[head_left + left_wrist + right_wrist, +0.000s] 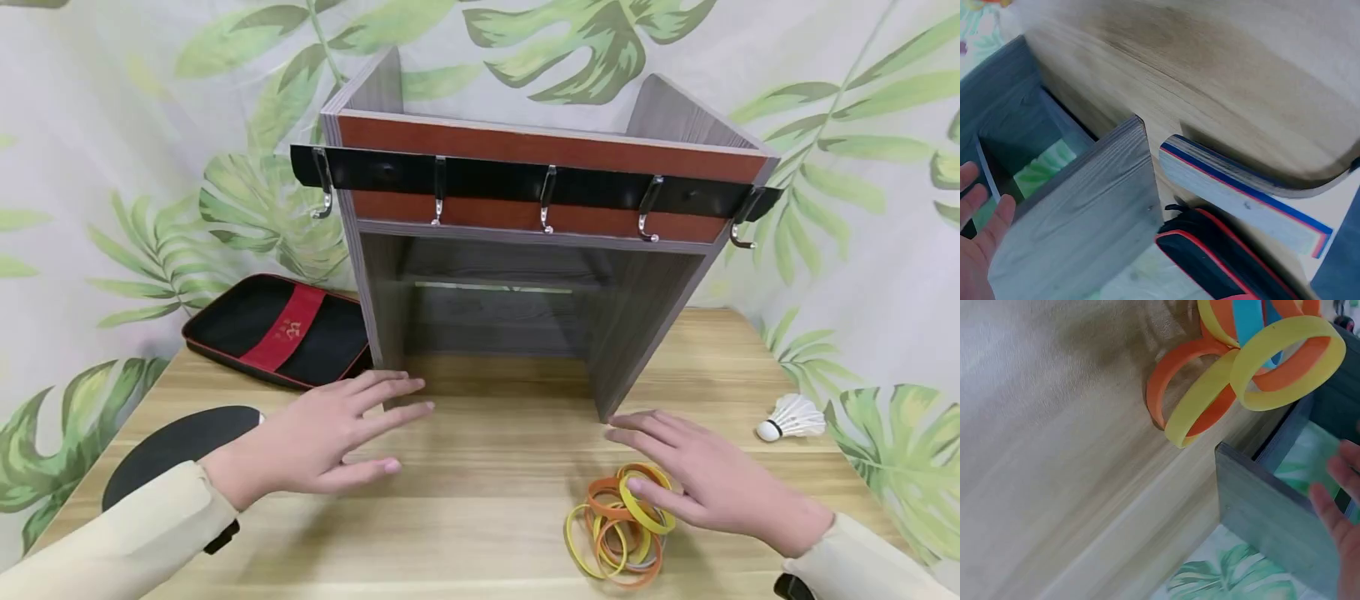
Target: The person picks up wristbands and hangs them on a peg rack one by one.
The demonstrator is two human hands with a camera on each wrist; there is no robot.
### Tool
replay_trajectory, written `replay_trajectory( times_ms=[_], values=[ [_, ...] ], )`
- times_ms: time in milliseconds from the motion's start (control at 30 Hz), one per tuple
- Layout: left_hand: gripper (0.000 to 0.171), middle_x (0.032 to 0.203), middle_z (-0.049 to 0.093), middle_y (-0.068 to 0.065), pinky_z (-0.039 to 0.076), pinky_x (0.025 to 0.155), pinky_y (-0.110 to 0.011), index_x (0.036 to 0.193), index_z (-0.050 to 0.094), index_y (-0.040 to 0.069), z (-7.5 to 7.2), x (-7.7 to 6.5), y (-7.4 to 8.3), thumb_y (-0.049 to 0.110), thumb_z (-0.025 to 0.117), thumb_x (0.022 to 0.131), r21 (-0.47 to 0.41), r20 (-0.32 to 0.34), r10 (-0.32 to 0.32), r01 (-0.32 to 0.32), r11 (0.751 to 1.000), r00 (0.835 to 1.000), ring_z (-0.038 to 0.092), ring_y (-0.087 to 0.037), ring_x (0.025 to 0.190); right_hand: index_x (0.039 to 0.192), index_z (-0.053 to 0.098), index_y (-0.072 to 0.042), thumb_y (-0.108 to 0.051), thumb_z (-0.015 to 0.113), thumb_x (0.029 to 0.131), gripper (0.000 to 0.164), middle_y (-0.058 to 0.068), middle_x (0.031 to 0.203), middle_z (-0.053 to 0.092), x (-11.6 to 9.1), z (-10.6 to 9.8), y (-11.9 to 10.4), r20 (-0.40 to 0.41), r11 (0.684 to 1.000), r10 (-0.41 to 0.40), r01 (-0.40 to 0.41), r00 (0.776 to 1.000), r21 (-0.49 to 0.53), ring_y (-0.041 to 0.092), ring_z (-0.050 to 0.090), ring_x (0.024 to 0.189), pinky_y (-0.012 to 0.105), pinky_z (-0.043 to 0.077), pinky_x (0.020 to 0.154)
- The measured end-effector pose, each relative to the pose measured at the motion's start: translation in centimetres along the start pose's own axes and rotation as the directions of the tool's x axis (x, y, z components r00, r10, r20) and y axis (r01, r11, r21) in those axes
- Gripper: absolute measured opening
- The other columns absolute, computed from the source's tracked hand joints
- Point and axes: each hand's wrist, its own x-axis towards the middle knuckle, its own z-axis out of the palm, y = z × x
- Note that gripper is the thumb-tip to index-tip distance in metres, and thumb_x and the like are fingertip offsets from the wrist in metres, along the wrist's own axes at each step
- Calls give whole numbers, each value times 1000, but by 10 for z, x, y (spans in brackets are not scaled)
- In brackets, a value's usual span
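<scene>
In the head view, my left hand [322, 437] hovers with fingers spread before the left foot of a grey wood-grain stand [547, 137]. It holds nothing, and its wrist overlaps a black table tennis bat [176, 446]. Opposite, my right hand [712, 479] has its fingers extended close to the stand's right foot, also holding nothing. Under its thumb in this view lies a pile of yellow and orange wristbands [652, 525], partly covered; the right wrist view shows a blue one [1249, 322] among them. A black strip with several metal hooks [495, 179] spans the stand's reddish front.
A black zip case with a red band [288, 333] lies against the stand's left side. On the right of the wooden table [450, 533] is a white shuttlecock [795, 417]. A leaf-patterned cloth [150, 100] hangs behind.
</scene>
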Motion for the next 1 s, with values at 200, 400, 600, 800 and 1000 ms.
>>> replay_trajectory(
  times_ms=[200, 400, 600, 800, 1000],
  values=[
    [19, 109, 68, 5, 56, 74, -26, 109, 74, 18, -2, -11, -10, 34, 67, 102, -51, -134, -174, 168, 984, 976, 61, -8, 99, 116, 72, -20, -22, 77, 96, 21, -12, 115, 71, -14, 6, 10, 50, 975, 161, -166, 986, 144, 3, 68, 98, 25, 59, 79],
    [12, 92, 63, 9, 50, 68, -15, 90, 70, 20, 0, -14, -20, 11, 78, 91, -214, -192, -426, 386, 898, 884, 57, -3, 79, 114, 73, -15, -11, 73, 98, 16, -2, 105, 75, -21, 16, 24, 142, 883, 193, -235, 971, 406, -2, 65, 91, 21, 55, 65],
    [17, 99, 68, 2, 58, 73, -13, 102, 65, 13, 6, -13, -23, 11, 78, 93, -435, -121, -639, 538, 722, 760, 66, -10, 91, 110, 73, -15, -6, 71, 98, 15, -4, 98, 75, -19, 24, 27, 175, 829, 156, -225, 972, 513, -7, 62, 87, 20, 50, 60],
    [56, 140, 64, -13, 61, 86, -25, 151, 50, 13, 11, -4, -22, 20, 72, 100, -594, 89, -698, 600, 536, 711, 67, -32, 124, 110, 73, -16, -11, 69, 100, 11, -6, 95, 75, -13, 27, 25, 238, 802, 165, -271, 957, 532, -8, 61, 87, 20, 50, 62],
    [73, 148, 59, -17, 57, 78, -24, 162, 35, 17, 19, 2, -21, 17, 73, 99, -649, 131, -698, 594, 476, 704, 64, -39, 131, 108, 74, -17, -12, 67, 102, 11, -8, 92, 77, -12, 28, 23, 301, 763, 170, -318, 938, 563, -6, 63, 83, 21, 52, 63]
  ],
)
